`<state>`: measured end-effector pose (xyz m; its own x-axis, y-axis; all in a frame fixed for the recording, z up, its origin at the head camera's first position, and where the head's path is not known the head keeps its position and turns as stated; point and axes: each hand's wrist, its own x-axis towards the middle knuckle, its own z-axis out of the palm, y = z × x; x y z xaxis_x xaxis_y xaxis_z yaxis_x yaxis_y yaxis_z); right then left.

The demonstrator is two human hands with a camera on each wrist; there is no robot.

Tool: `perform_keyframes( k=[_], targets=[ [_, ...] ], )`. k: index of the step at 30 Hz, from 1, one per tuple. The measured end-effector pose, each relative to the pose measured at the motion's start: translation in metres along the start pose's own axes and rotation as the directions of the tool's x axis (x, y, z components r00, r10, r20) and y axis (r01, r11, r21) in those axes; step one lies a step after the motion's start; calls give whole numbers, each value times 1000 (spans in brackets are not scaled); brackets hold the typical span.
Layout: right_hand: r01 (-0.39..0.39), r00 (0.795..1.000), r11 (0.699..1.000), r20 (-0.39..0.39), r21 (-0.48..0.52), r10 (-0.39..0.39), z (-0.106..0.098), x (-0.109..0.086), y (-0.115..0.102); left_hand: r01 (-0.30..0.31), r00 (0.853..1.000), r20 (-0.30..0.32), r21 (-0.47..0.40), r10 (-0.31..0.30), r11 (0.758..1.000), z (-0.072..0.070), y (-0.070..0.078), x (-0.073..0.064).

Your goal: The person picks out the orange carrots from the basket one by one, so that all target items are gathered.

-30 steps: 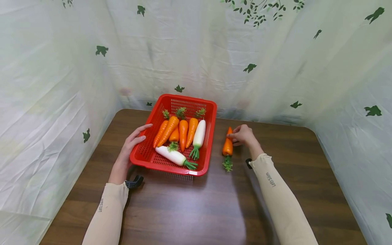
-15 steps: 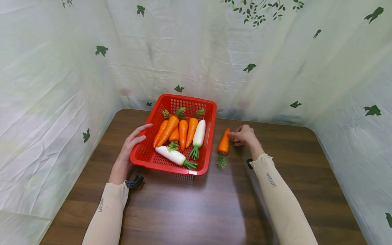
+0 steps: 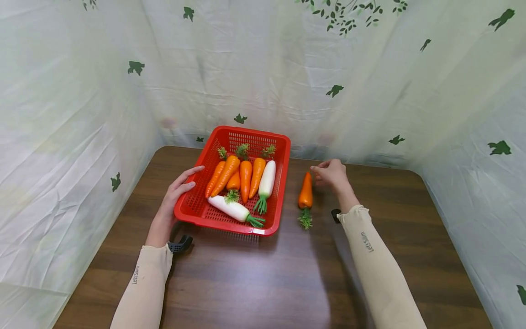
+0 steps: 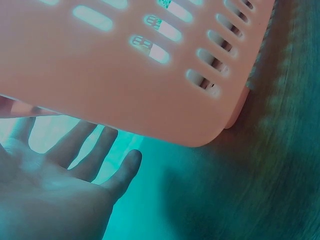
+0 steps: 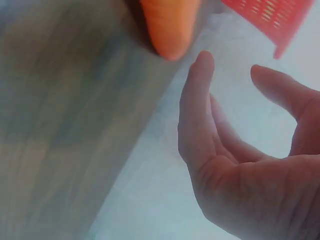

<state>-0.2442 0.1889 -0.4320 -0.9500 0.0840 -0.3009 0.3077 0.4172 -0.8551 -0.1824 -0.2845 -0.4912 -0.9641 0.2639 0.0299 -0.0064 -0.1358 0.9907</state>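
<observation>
A red slotted basket (image 3: 222, 227) stands on the table, holding several orange carrots (image 3: 227, 176) and two white radishes (image 3: 268, 179) with green tops. At its left side my left hand (image 3: 176, 191) rests on the rim, fingers fairly straight; the left wrist view has these fingers (image 4: 84, 162) along the basket's edge. To the right of the basket lies a single carrot (image 3: 306, 193), tip toward the back wall, leafy end toward me. My right hand (image 3: 332, 174) hovers just beyond its tip. In the right wrist view, thumb and forefinger (image 5: 199, 95) are spread apart around nothing.
Brown wood-grain table (image 3: 255, 283) with rounded back corners. White cloth curtains (image 3: 263, 68) printed with dark green leaves hang behind and on both sides. Dark straps are on both wrists.
My right hand lets the loose carrot go and shifts back toward the curtain. That carrot slid left, then returned right to lie nearly straight. My left hand and the basket stay put.
</observation>
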Motion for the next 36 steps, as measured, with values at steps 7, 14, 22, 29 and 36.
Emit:
perform_keyframes(
  k=[7,14,22,29,36],
  targets=[
    [43,999,998,6,49,-44,1,-7,-20,-2,1000,7,-3,2,1000,1,0,0],
    [76,997,987,-8,139,-76,10,-13,-40,-3,1000,9,-11,3,1000,0,-1,1],
    [100,994,975,11,200,-105,24,-18,-64,-4,1000,5,-7,4,1000,0,-2,3],
    [103,992,970,46,219,-116,46,-22,-89,1,1000,8,-13,-1,1000,-1,-2,2],
    [107,984,964,112,245,-138,74,-22,-110,-5,1000,5,-9,5,1000,-1,-1,3]
  ],
)
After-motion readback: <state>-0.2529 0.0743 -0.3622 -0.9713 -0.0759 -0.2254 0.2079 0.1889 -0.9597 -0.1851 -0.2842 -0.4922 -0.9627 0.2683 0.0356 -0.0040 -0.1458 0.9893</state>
